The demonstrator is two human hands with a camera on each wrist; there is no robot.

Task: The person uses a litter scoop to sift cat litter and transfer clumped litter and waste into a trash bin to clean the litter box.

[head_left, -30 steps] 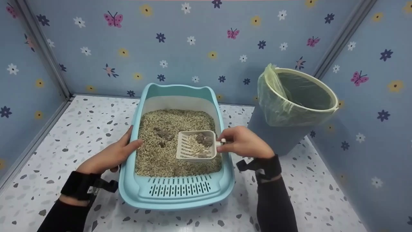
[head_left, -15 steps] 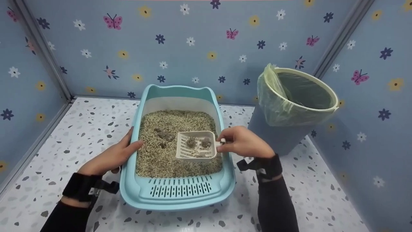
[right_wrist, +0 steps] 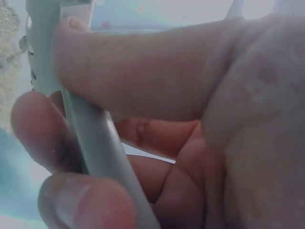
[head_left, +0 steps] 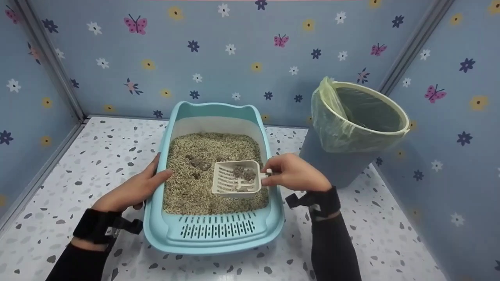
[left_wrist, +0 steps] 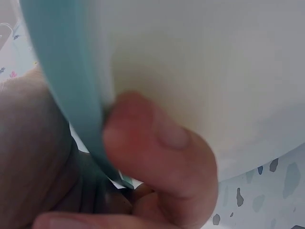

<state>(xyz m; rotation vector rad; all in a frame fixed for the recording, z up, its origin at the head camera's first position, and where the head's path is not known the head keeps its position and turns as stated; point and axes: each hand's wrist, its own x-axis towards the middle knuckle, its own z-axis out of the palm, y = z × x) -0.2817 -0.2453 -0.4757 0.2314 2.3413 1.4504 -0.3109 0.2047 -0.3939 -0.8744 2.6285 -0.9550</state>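
A blue litter box (head_left: 213, 245) holds tan granular litter (head_left: 187, 195) with dark clumps (head_left: 198, 162) on its surface. The left hand (head_left: 134, 187) grips the box's left rim, thumb over the edge; in the left wrist view its curled fingers (left_wrist: 162, 152) press under the rim against the pale outer wall (left_wrist: 228, 76). Over the right part of the litter, the right hand (head_left: 299, 173) holds a white slotted scoop (head_left: 226, 187) by its handle, with two grey-brown clumps (head_left: 249, 174) in it. The right wrist view shows thumb and fingers round the handle (right_wrist: 102, 148).
A grey bin (head_left: 332, 160) lined with a yellowish bag (head_left: 340, 136) stands right of the box, behind the right hand. Flower-patterned walls (head_left: 234, 50) enclose the back and both sides. The surface underneath (head_left: 113, 156) is white with grey speckles.
The clumps in the scoop have shifted, and the loose litter among them has dwindled, baring more slots. The scoop is slightly lower in view; the left hand keeps its place on the rim.
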